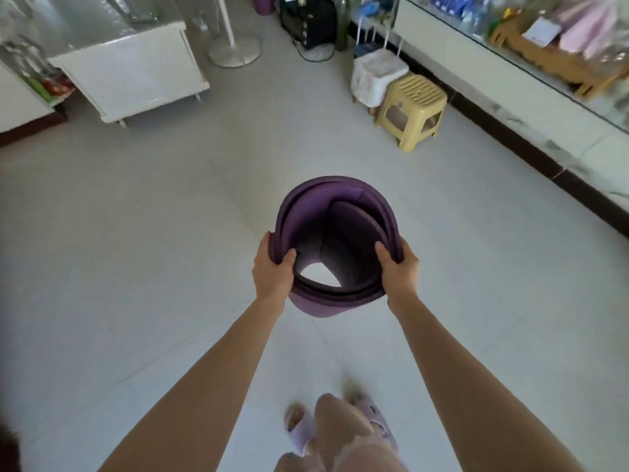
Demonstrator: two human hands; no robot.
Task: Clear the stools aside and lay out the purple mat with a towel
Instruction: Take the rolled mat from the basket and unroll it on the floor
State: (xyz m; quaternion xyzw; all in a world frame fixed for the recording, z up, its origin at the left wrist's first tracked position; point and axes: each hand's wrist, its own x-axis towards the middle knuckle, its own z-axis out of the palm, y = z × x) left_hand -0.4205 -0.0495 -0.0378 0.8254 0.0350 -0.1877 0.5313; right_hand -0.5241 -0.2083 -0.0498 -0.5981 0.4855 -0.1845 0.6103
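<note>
Both hands are up front on the purple mat [354, 226], which is rolled into a loose tube, standing on end and seen straight down its bore, out over the open floor [170, 233] in the middle of the room. The left hand [274, 267] and right hand [396, 267] each have a thumb hooked inside the rim and fingers wrapped round the outside, so each grip is clamped on the mat's edge. I can't tell whether the bottom end touches the tiles. The worry is that slack coil: the grip pinches mostly the outer wraps, so the inner layers could slide down and telescope out, or the whole roll could spring open before it is aimed. The direction matters too. The yellow stool [413, 103] and the cloth-draped stool [376, 80] sit tucked by the wall on the right, looking already cleared, but a mat unrolled that way might run into them. The glossy tiles may let the mat skate as it opens, and the slippers [299, 434] stand close under the roll, so a dropped end could land on the toes. The white cloth may be the towel, though that's not clear.
</note>
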